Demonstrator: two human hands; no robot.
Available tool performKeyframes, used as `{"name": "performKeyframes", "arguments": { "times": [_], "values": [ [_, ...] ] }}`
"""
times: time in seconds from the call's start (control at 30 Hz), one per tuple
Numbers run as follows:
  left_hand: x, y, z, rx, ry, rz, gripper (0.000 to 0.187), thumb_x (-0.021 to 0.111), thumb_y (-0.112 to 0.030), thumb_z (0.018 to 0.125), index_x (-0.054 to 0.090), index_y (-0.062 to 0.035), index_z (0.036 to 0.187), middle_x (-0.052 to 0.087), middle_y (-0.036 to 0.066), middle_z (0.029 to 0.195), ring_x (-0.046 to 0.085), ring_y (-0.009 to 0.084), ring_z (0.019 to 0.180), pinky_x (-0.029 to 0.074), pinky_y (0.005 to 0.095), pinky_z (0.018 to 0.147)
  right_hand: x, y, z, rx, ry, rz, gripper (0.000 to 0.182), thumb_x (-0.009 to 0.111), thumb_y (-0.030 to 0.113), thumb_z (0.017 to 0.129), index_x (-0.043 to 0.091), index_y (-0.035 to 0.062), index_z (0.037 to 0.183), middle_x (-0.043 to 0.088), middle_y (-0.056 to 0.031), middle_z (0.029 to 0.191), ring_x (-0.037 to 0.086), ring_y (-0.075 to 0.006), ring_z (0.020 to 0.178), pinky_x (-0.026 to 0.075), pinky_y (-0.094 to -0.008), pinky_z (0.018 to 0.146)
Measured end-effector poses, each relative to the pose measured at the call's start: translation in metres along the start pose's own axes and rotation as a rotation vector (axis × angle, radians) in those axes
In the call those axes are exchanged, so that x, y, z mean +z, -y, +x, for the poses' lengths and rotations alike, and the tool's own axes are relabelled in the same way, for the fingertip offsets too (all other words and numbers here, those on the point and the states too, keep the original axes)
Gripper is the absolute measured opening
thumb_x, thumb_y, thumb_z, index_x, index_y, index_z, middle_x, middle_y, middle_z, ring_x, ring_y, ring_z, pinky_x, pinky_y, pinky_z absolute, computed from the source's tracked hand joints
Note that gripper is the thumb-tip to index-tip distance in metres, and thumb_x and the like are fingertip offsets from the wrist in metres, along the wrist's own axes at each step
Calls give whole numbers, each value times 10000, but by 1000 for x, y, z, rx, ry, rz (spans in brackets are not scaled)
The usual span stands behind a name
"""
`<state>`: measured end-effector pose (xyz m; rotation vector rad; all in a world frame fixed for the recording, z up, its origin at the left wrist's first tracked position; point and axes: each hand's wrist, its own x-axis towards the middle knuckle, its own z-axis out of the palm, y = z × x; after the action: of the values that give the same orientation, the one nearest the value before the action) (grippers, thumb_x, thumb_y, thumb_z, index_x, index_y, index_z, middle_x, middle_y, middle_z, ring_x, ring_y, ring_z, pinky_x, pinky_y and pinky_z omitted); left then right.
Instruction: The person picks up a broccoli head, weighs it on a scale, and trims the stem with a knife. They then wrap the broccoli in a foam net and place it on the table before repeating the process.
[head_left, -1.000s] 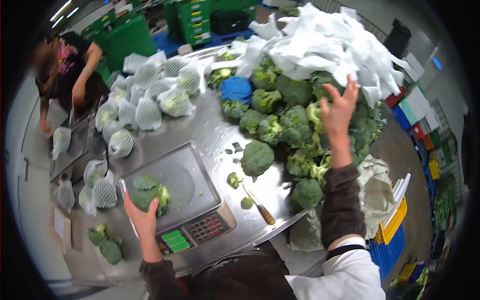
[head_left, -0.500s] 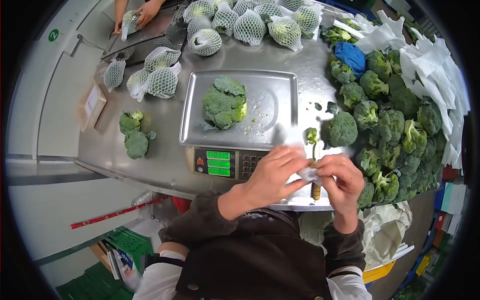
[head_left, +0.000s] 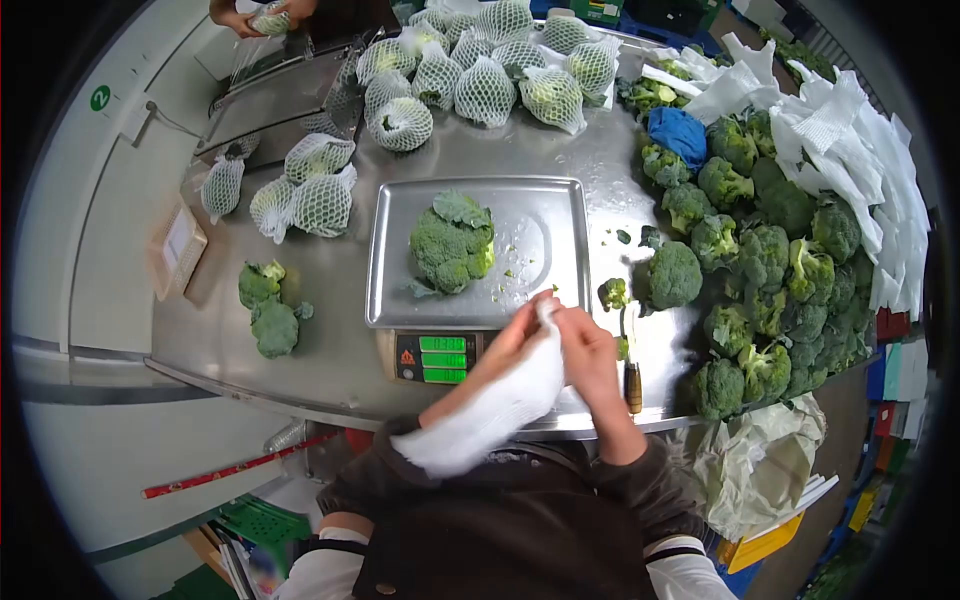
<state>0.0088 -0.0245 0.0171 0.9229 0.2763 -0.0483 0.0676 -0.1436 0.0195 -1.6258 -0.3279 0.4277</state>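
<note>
Both hands meet in front of the scale's tray, pinching the end of a white foam net sleeve. My left hand is closed on it, partly behind the mesh. My right hand grips the same end from the other side. Limp and blurred, the sleeve trails down across my left forearm. Just beyond my fingers, a broccoli head rests on the metal scale tray, with small green crumbs beside it. A knife with a wooden handle lies right of my right hand.
Loose broccoli heads are piled at the right, beside white foam nets and a blue cloth. Netted heads stand at the back; others lie left. Two broccoli pieces sit front left. Another person's hands hold a netted head.
My hands have moved left, nearer the tray. The white net, bunched between my fingers before, now hangs stretched out over my left forearm. The camera view has shifted slightly.
</note>
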Motion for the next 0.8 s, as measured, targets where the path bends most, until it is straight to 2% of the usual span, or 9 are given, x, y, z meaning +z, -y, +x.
{"name": "performKeyframes", "arguments": {
  "times": [0.13,0.17,0.27,0.33,0.43,0.53,0.67,0.73,0.8],
  "values": [
    [-5,11,-15,264,-137,255,399,553,-107,896,441,11,1260,548,49,1102,507,94,989,421,256,850,18,22,-2,-498,-217,-452,323,602,21,782,630,50,1103,546,-124,1043,500,-284,1030,435,-335,849],
    [-8,10,-18,309,-169,287,359,571,-83,881,489,16,1217,574,43,1055,521,99,969,428,265,843,10,16,6,-632,-216,-521,299,554,43,845,602,10,1139,574,-97,993,559,-227,943,464,-310,785],
    [-19,-3,-36,304,-160,189,207,580,-17,851,553,12,1054,602,34,980,532,90,907,436,254,807,9,38,7,255,-330,696,368,371,185,980,480,-44,1247,581,0,844,538,-64,652,455,-215,582],
    [-38,-12,-32,409,-50,-118,19,546,-25,859,553,-36,873,597,24,884,549,97,823,453,256,759,13,11,2,122,-84,246,385,357,199,979,427,-28,1283,596,-14,876,554,-89,726,464,-222,661],
    [-57,-69,-19,78,-318,-623,132,517,-187,896,571,-69,872,618,54,833,597,174,795,487,339,757,43,-22,-22,275,198,471,369,413,204,959,471,-17,1249,619,-34,968,565,-110,857,456,-245,784],
    [-76,-69,-37,-128,-254,-443,225,499,-259,908,582,-54,951,640,64,904,622,192,814,509,353,786,35,0,-14,524,755,620,388,521,288,914,557,-8,1162,607,-74,1102,573,-127,964,453,-268,842],
    [-114,-19,-67,-362,238,-192,418,542,-252,899,497,2,1228,603,80,1132,595,177,997,486,329,884,24,6,25,406,524,925,447,582,331,881,560,-38,1132,623,-110,1060,600,-161,926,488,-342,838],
    [-116,-17,-54,-391,-81,-296,397,622,-254,852,557,-3,1153,631,77,1050,612,148,900,510,295,775,25,19,32,567,417,962,371,595,240,864,582,-47,1099,645,-113,1005,619,-162,871,501,-306,785],
    [-126,-54,-39,-267,-434,405,123,614,-130,833,656,-16,852,649,45,733,591,79,589,455,234,482,26,11,44,292,365,488,324,575,168,845,589,-23,1107,655,-105,974,628,-159,834,500,-283,750]
  ]
}}
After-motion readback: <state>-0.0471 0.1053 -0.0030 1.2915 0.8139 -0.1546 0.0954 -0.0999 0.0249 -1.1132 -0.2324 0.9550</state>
